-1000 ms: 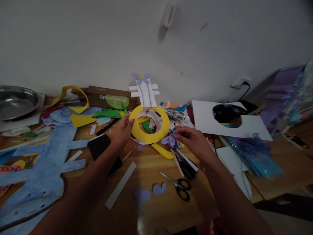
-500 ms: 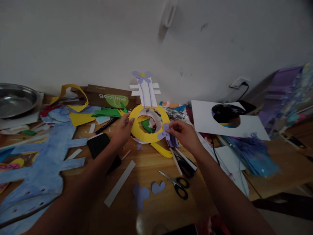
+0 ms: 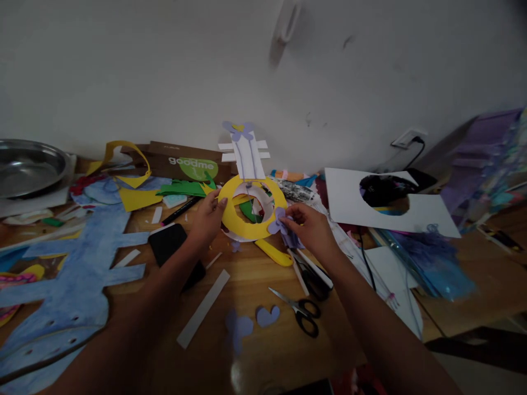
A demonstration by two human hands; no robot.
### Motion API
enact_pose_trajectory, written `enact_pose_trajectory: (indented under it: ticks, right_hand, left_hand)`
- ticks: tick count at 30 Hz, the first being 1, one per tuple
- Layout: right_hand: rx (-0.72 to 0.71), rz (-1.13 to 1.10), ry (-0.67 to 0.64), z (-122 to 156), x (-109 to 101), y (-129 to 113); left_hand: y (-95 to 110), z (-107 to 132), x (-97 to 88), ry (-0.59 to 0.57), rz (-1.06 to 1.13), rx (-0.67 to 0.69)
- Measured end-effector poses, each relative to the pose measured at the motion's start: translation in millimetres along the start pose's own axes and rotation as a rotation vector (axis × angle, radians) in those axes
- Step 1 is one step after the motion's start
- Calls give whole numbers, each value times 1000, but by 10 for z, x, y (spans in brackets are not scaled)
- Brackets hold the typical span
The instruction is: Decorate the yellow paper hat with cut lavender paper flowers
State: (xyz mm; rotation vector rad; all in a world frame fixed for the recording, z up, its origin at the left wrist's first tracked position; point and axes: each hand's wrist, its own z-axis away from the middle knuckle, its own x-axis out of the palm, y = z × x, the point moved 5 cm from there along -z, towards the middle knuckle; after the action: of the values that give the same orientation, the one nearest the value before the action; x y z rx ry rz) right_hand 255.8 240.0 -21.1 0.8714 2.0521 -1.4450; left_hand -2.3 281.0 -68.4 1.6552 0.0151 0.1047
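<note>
On my feed, the left hand (image 3: 208, 218) grips the yellow ring (image 3: 247, 231), mid-view, at its nine o'clock. The right hand (image 3: 309, 226) pinches a purple flower (image 3: 276, 220) over the ring's four o'clock edge; contact unclear to me. Scissors (image 3: 296, 308) lie toward five o'clock.

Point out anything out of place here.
No spill shows, but the table looks cluttered: a white strip lies slantwise, and a purple cutout lies loose beside the scissors, apart from the yellow ring.
</note>
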Motion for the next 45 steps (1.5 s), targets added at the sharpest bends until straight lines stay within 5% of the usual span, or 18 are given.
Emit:
enact_pose_trajectory:
  ticks: [10,17,22,45]
  right_hand:
    - [35,53,73,-1,50,-39]
    - [-154,112,224,93,-258,-192]
    - [-406,316,103,181,-174,-214]
    - [-426,320,27,226,-2,-133]
  left_hand:
    - [-2,18,18,-37,24,-6]
    - [15,7,0,-22,10,-10]
    - [17,2,-3,-11,8,-7]
    - [-10,-12,-5,-37,8,-26]
